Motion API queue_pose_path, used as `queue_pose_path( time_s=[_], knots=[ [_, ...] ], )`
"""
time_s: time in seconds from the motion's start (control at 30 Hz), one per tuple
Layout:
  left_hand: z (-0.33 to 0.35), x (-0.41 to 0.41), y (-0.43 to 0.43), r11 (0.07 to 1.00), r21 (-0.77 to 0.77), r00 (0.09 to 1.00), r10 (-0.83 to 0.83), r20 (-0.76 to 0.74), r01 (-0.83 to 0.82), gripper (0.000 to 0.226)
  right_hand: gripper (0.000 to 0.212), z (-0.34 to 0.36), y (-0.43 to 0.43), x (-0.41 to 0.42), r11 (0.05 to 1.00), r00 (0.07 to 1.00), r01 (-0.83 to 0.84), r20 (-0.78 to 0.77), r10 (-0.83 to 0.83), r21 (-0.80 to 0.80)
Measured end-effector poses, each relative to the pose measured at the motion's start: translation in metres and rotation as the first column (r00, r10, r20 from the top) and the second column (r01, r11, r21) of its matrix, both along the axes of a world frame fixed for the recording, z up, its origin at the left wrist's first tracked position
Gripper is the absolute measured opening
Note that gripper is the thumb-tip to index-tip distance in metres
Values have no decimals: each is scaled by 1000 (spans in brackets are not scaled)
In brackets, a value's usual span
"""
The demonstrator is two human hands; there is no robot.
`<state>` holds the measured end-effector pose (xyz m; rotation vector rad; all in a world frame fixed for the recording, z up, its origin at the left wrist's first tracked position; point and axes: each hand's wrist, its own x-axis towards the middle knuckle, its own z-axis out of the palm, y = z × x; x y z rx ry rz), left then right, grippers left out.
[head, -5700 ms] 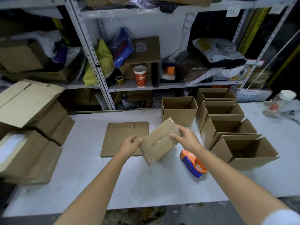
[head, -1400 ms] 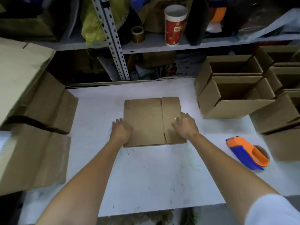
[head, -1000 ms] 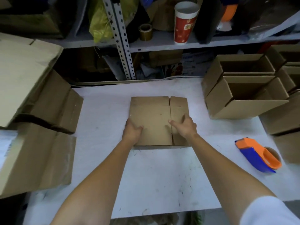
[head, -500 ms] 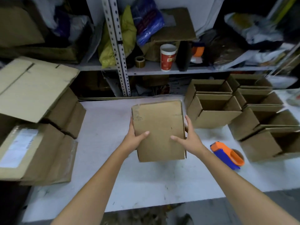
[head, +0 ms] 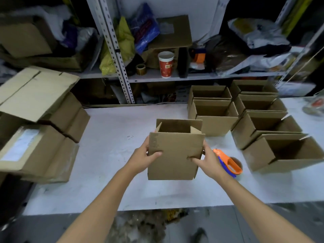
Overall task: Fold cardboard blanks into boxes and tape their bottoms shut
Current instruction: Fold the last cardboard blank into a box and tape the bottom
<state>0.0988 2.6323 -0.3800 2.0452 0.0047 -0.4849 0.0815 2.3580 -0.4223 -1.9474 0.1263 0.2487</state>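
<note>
A brown cardboard blank [head: 173, 155], opened into a square tube with its top flaps standing up, hangs above the middle of the white table [head: 108, 163]. My left hand [head: 147, 156] grips its left edge, thumb across the front panel. My right hand [head: 206, 159] grips the right edge, thumb pressed on the front near the lower corner. An orange and blue tape dispenser [head: 228, 163] lies on the table just right of my right hand.
Several open folded boxes [head: 215, 120] stand in rows on the table's right side. Stacks of larger flat and taped cartons [head: 38, 137] fill the left. A metal shelf [head: 175, 78] behind holds a red paper cup [head: 165, 64], a tape roll and bags.
I picked the flat blank off the table, lifted it upright, and it has now spread from flat into an open square tube between my hands.
</note>
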Motion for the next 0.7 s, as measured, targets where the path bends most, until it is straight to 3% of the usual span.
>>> queue_pose_path(
  time_s=[0.1, 0.17, 0.33, 0.47, 0.57, 0.7],
  knots=[
    [4, -13, -23, 995, 70, 997, -66, -40, 69, 77, 70, -1, -27, -7, 999, 1000, -27, 3, 27, -47],
    [0, -20, -38, 997, 78, 997, -16, -70, 21, 66, 62, -4, -41, -8, 997, 999, -41, 12, 42, -70],
    [-15, -43, -68, 996, 74, 994, 46, -95, -39, 67, 59, -7, -51, -19, 1000, 999, -22, -29, 22, -21],
    [-23, -43, -74, 988, 47, 975, 154, -161, -148, 36, 17, 1, -44, -17, 1000, 999, 23, -32, -23, 0],
    [-24, -36, -73, 983, 29, 970, 183, -158, -181, 59, 28, -4, -39, -15, 997, 997, 74, -15, -73, 23],
    [-30, -27, -70, 970, 4, 962, 242, -123, -243, 72, 49, -9, -32, -11, 992, 993, 118, -18, -117, 54]
  ],
)
